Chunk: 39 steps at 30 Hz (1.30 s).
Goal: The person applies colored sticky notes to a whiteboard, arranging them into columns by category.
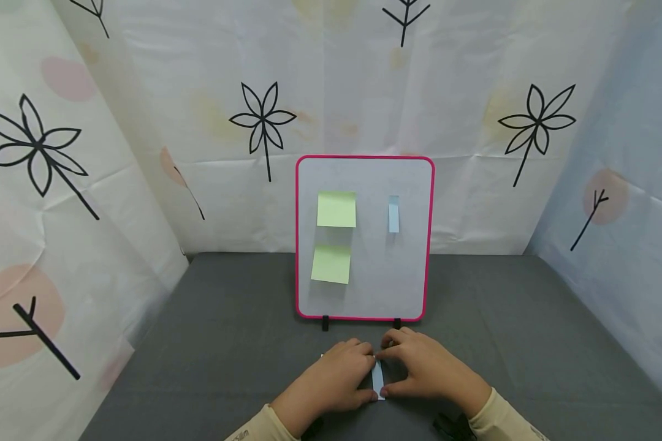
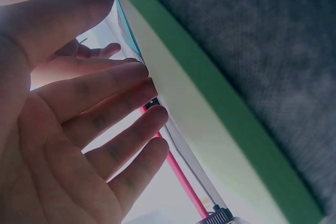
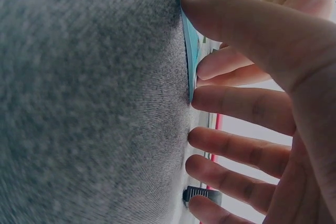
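A narrow light-blue sticky note pad (image 1: 378,381) lies on the grey table between both hands. My left hand (image 1: 339,376) is at its left side, thumb tip by the near end and forefinger by the far end. From the right, my right hand (image 1: 427,367) touches it, thumb at the near end and forefinger at the far end. Both hands' fingers look fairly straight and spread in the wrist views. Beside the left fingertips runs a thick green sticky note pad (image 2: 210,103), mostly hidden under that hand in the head view. The blue pad (image 3: 190,51) shows edge-on under the right thumb.
Behind the hands stands a whiteboard (image 1: 375,288) with a pink frame on black feet (image 1: 325,323). Two green notes (image 1: 336,209) and one narrow blue note (image 1: 394,214) stick to it. Patterned cloth walls (image 1: 452,79) surround the grey table (image 1: 226,331). A dark object (image 1: 452,427) lies near the right wrist.
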Motion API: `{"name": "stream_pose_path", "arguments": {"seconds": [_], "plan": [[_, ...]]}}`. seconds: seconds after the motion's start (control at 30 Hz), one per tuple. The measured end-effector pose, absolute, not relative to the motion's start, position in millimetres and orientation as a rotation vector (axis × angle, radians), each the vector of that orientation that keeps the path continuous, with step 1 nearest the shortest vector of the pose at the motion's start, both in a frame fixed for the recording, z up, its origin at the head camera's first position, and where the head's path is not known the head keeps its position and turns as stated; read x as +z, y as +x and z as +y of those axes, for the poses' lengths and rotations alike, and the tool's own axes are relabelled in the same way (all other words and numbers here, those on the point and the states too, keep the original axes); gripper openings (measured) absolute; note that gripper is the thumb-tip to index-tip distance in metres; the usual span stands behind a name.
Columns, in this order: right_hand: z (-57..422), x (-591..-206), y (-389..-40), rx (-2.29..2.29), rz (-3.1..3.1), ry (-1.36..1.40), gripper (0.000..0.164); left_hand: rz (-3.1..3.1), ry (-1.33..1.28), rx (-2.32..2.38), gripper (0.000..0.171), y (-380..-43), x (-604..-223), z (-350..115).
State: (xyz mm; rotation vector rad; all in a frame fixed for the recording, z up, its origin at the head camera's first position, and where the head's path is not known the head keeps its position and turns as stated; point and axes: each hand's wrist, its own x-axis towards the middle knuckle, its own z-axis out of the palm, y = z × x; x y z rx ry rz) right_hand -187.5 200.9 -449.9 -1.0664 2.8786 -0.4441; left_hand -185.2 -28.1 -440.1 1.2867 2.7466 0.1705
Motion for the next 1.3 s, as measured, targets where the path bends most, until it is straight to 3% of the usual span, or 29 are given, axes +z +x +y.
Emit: {"name": "stream_pose_path", "arguments": {"seconds": [1.3], "plan": [[199.4,-449.6,-186.2,-0.505,2.931,-1.188,0.027,2.855,1.384,0.206,0.009,-185.3,-439.3,-30.5]]}}
